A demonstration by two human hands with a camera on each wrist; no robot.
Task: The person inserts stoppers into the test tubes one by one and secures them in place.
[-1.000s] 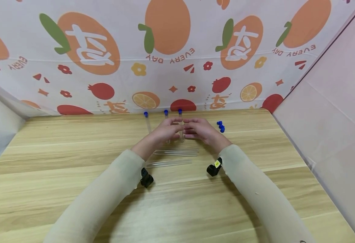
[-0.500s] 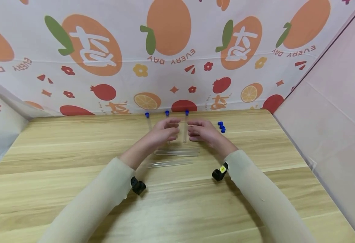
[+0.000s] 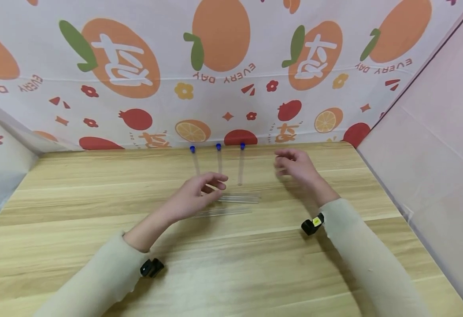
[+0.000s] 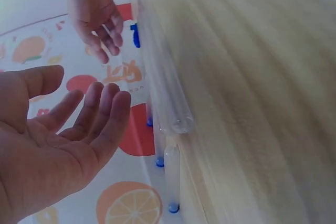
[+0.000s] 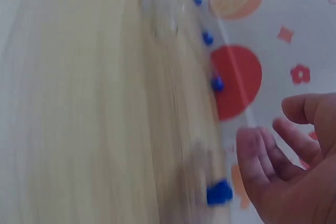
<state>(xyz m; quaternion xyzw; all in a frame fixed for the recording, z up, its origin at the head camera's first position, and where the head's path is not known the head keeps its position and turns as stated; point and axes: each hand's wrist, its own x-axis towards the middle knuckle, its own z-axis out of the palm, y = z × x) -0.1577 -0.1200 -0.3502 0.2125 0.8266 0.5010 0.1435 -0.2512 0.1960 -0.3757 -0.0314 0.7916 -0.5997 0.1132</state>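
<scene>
Three clear test tubes with blue caps lie side by side at the back of the table: a left tube (image 3: 196, 163), a middle tube (image 3: 220, 162) and a right tube (image 3: 241, 166). Uncapped clear tubes (image 3: 239, 199) lie crosswise in front of them. My left hand (image 3: 193, 196) hovers over the left ends of these, fingers loosely bent and holding nothing. To the right, my right hand (image 3: 299, 168) is in the air with relaxed fingers, also without anything in it. Loose blue caps (image 5: 219, 192) lie near its fingers in the right wrist view; the hand hides them in the head view.
A fruit-print cloth (image 3: 148, 66) hangs right behind the table's back edge. A pale panel (image 3: 433, 132) borders the right side. Small black cameras, left (image 3: 152, 267) and right (image 3: 312, 224), sit at the sleeve cuffs.
Both hands have parted from around the right capped tube: the left came back and left, the right moved right over the loose caps. That tube shifted slightly right earlier and now lies uncovered.
</scene>
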